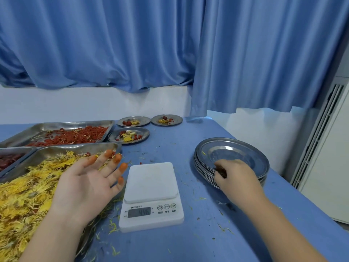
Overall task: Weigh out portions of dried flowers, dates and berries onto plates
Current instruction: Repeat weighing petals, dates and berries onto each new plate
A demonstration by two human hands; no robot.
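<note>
The step in hand is judged to be the fetching of a fresh plate for a new portion. The right hand (pixel 234 174) is laid on the near edge of the stack of plates (pixel 199 163) at the right of the desk (pixel 188 242), and its grip is closed: the fingers are curled on the rim of the top plate (pixel 241 154). The left hand (pixel 85 184) is held with an open grip, palm up and fingers spread, above the tray (pixel 75 147) of dried flowers (pixel 28 195). Nothing is held in it, and its fingertips (pixel 108 153) are stained orange. The scale (pixel 151 186) stands between the two hands with nothing on its platform; its display cannot be read. The berries (pixel 79 135) and the dates (pixel 9 161) are kept in trays further left, and three filled plates (pixel 146 134) are seen at the back. Next, only the top plate must be separated from the stack, lifted and centred on the scale. Probably the scale must then be set to zero before flowers are added.
</note>
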